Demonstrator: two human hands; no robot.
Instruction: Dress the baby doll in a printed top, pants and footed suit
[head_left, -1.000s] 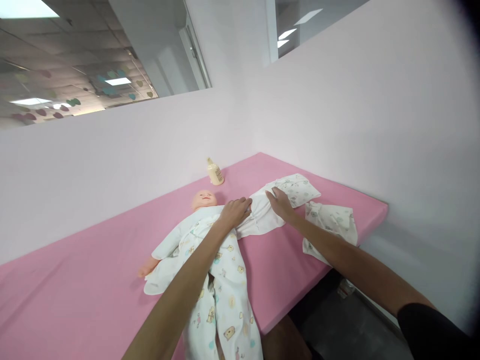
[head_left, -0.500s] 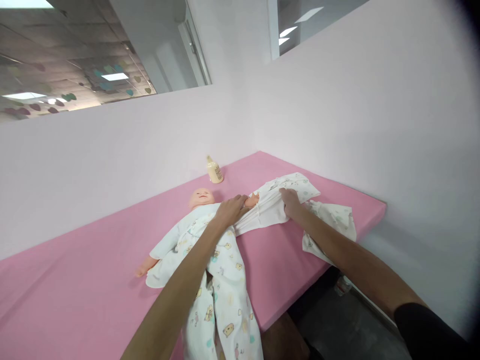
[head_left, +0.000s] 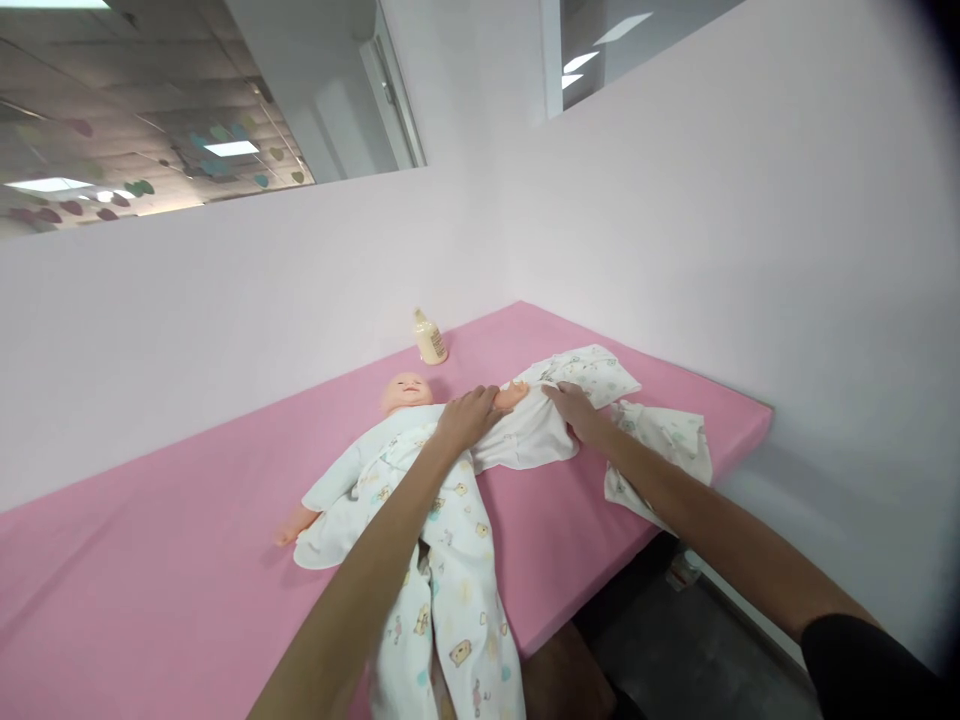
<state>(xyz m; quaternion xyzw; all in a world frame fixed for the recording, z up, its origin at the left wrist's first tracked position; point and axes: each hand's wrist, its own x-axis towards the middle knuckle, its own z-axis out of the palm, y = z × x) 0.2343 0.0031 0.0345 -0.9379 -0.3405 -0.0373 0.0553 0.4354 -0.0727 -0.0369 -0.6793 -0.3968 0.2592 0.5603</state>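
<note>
A baby doll (head_left: 407, 391) lies on its back, dressed in a white top and bear-print trousers (head_left: 457, 530). My left hand (head_left: 469, 416) is closed around the doll's arm on the right side, and the doll's small bare hand (head_left: 513, 395) sticks out past my fingers. Bunched beside that arm is a white garment (head_left: 536, 435), with a printed part (head_left: 592, 372) spread behind it. My right hand (head_left: 576, 408) pinches a fold of this garment a little right of the doll's hand. The doll's other arm (head_left: 298, 524) reaches out to the left.
A pump bottle (head_left: 430, 338) of pale liquid stands behind the doll's head, near the wall (head_left: 480, 240). Another printed cloth (head_left: 667, 445) lies under my right forearm at the edge of the pink padded table (head_left: 187, 540). Below that edge, a small container (head_left: 684, 570) shows.
My right hand has moved left, closer to the doll's hand, and the stretched garment has gone slack. The doll's hand has shifted slightly right, still held by my left hand.
</note>
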